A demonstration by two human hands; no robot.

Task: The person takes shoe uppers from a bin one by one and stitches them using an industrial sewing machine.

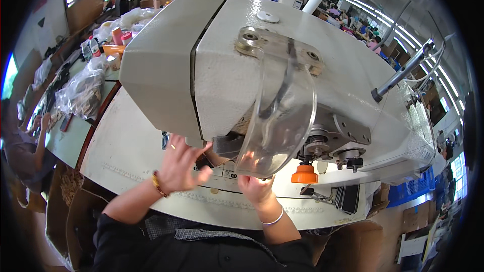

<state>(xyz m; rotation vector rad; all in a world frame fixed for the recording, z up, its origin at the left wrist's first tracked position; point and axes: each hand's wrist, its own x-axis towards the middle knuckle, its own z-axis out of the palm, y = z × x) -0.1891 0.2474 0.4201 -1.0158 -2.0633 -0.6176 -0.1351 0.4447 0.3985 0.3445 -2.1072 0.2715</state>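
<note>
A large white industrial sewing machine (222, 70) fills the middle of the view. My left hand (182, 163), with a ring and a beaded bracelet at the wrist, is below the machine's head. Its fingers are apart, with the index finger close to the dark parts in the needle area. My right hand (256, 189), a pale bangle on its wrist, is under the lower edge of a clear curved guard (282, 106). The guard and machine hide most of its fingertips, so whatever they touch is hidden. Both hands are over the white table (131, 146).
An orange knob (304, 174) hangs right of my right hand. Dark checked cloth (212, 233) lies across my lap. Plastic bags (83, 90) and bottles (94, 45) cover a left-hand table, where another person (30, 151) sits. A blue crate (411, 189) is at right.
</note>
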